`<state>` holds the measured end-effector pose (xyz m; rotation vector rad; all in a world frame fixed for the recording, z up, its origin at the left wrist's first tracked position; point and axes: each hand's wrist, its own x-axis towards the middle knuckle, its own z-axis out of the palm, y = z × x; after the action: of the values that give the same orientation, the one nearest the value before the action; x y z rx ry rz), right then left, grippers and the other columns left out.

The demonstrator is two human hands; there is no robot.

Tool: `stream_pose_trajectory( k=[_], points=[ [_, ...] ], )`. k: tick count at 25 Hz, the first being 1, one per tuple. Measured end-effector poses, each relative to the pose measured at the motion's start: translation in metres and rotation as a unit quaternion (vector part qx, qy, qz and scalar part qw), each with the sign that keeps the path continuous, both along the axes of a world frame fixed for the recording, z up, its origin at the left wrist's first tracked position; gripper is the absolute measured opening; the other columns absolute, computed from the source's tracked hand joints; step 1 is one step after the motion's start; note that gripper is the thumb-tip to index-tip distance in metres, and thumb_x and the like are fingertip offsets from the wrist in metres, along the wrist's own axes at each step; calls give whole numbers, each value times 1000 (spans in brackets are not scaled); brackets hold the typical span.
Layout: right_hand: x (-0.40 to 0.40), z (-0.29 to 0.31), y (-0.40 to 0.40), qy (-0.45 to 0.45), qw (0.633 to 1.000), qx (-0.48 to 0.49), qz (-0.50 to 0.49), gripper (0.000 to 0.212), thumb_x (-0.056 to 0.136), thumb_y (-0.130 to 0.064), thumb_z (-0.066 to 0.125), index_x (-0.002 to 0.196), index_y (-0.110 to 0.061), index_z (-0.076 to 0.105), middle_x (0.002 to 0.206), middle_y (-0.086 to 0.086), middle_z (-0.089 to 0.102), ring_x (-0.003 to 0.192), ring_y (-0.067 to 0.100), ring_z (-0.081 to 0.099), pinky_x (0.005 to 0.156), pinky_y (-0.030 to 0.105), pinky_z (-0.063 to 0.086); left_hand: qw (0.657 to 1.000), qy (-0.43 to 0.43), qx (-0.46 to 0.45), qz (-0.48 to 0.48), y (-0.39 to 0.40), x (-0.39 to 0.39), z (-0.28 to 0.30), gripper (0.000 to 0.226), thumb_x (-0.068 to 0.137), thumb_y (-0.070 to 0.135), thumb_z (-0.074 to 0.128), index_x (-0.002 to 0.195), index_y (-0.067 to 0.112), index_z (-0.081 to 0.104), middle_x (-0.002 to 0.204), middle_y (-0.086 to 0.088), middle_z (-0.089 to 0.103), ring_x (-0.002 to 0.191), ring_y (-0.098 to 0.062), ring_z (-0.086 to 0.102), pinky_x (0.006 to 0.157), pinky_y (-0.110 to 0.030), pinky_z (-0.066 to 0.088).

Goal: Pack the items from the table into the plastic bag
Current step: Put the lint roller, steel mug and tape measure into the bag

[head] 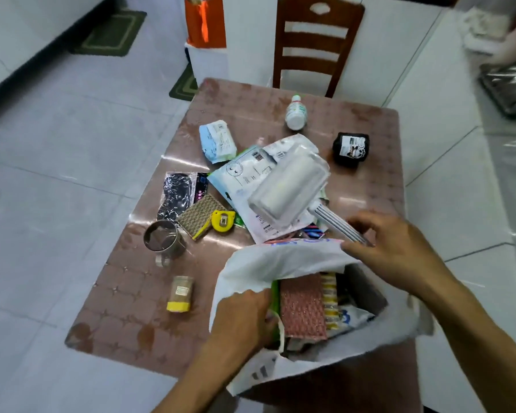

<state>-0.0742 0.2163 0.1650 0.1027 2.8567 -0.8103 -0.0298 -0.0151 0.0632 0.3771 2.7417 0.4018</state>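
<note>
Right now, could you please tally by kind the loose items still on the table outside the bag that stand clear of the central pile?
Bottles: 1, white
Jars: 1, yellow-capped
Metal mugs: 1
Black packets: 1
Blue-and-white packets: 1
Total: 5

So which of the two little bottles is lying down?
The small jar with the yellow cap, near the left hand, lies on its side. The white bottle with the green label, at the table's far end by the chair, stands upright.
</note>
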Motion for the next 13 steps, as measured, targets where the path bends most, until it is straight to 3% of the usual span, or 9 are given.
stream_pose_trajectory(
  k=[1, 2, 4, 5, 7, 10, 13],
  points=[
    [21, 14, 11, -8, 1000, 24, 3, 23, 81, -29, 75, 100, -40, 69, 87, -19, 65, 77, 7, 57, 63, 24, 42, 994, 27, 101, 36, -13, -3, 3, 11, 81, 33, 60, 83, 23, 57, 83, -7, 68, 83, -32, 65, 62, -32, 43],
    [38, 24, 21, -28, 998, 59, 8, 27, 81, -30, 76, 104, -40, 70, 92, -19, 68, 80, 7, 57, 64, 23, 41, 971, 35, 220, 91, -25, -8, 10, 19, 79, 32, 65, 72, 21, 51, 71, -10, 65, 73, -33, 65, 55, -34, 45],
    [64, 37, 36, -115, 984, 136, 30, 30, 81, -33, 76, 110, -42, 70, 106, -16, 71, 87, 6, 59, 70, 22, 43, 877, 14, 437, 199, -47, -21, 27, 39, 78, 36, 73, 64, 14, 44, 64, -23, 59, 63, -37, 62, 53, -43, 48],
    [69, 38, 36, -168, 971, 160, 55, 29, 82, -35, 74, 110, -44, 69, 109, -18, 70, 89, 4, 59, 74, 21, 46, 843, 6, 491, 218, -56, -26, 35, 42, 75, 39, 76, 64, 12, 46, 65, -26, 58, 60, -36, 60, 53, -43, 47],
    [71, 27, 19, -219, 952, 182, 114, 26, 85, -38, 70, 110, -45, 68, 109, -21, 69, 93, 2, 60, 80, 23, 49, 843, -2, 505, 186, -66, -37, 51, 40, 70, 43, 79, 65, 14, 53, 62, -15, 59, 57, -23, 54, 55, -31, 42],
    [55, -26, -27, -145, 950, 224, 163, 28, 85, -33, 63, 113, -40, 65, 111, -11, 71, 101, 13, 65, 79, 30, 52, 883, 10, 457, 105, -71, -41, 63, 32, 67, 51, 78, 72, 23, 64, 68, -4, 65, 58, -15, 57, 54, -26, 43],
    [35, -81, -53, -120, 945, 273, 133, 38, 80, -18, 57, 114, -32, 64, 112, 0, 71, 103, 26, 66, 79, 37, 54, 883, 9, 461, 84, -81, -36, 59, 31, 67, 53, 75, 79, 25, 69, 74, 4, 67, 61, -12, 58, 57, -27, 46]
  ],
)
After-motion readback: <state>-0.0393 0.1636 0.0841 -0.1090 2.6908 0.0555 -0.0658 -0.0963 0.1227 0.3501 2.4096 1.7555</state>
